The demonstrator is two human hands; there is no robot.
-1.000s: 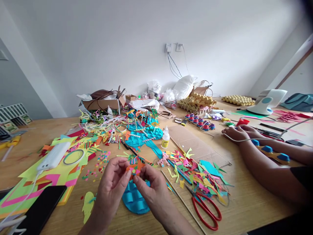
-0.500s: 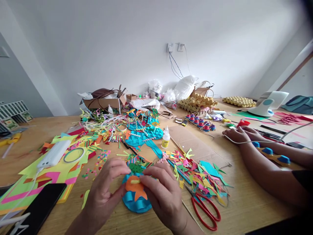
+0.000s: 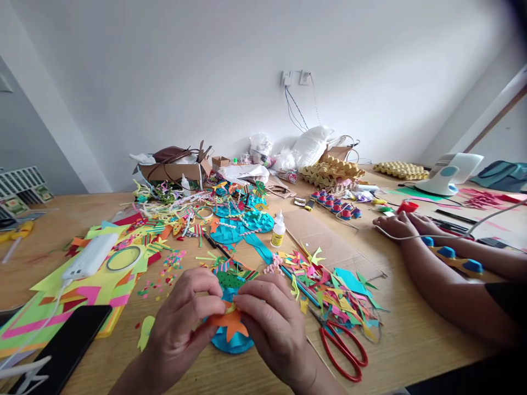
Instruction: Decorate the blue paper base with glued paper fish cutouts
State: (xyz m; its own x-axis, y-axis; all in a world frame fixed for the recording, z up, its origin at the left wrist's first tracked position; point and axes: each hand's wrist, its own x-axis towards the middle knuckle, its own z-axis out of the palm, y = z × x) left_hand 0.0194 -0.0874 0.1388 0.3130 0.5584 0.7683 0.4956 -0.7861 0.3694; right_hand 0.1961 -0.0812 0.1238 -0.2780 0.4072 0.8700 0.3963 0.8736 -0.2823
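An orange paper cutout (image 3: 231, 322) with a jagged lower edge and a small yellow strip on it is pinched between both my hands. My left hand (image 3: 187, 323) grips its left side with thumb and fingers. On its right side, my right hand (image 3: 274, 323) presses near the yellow strip. Just beneath lies a round blue paper piece (image 3: 233, 345) with raised folds, partly hidden by the cutout and my fingers. A dotted green paper shape (image 3: 228, 278) shows at its far edge. The exact spot where my fingertips meet is hard to make out.
Red-handled scissors (image 3: 342, 348) lie right of my right hand, beside a heap of paper scraps (image 3: 341, 299). A glue bottle (image 3: 279, 229) stands ahead. Left are a black phone (image 3: 68, 348) and coloured sheets (image 3: 96, 293). Another person's forearms (image 3: 428, 263) rest at right.
My left hand has moved right and closed onto the orange cutout's left side, where its fingers were apart from it. The cutout now looks tilted or folded. The view has shifted slightly.
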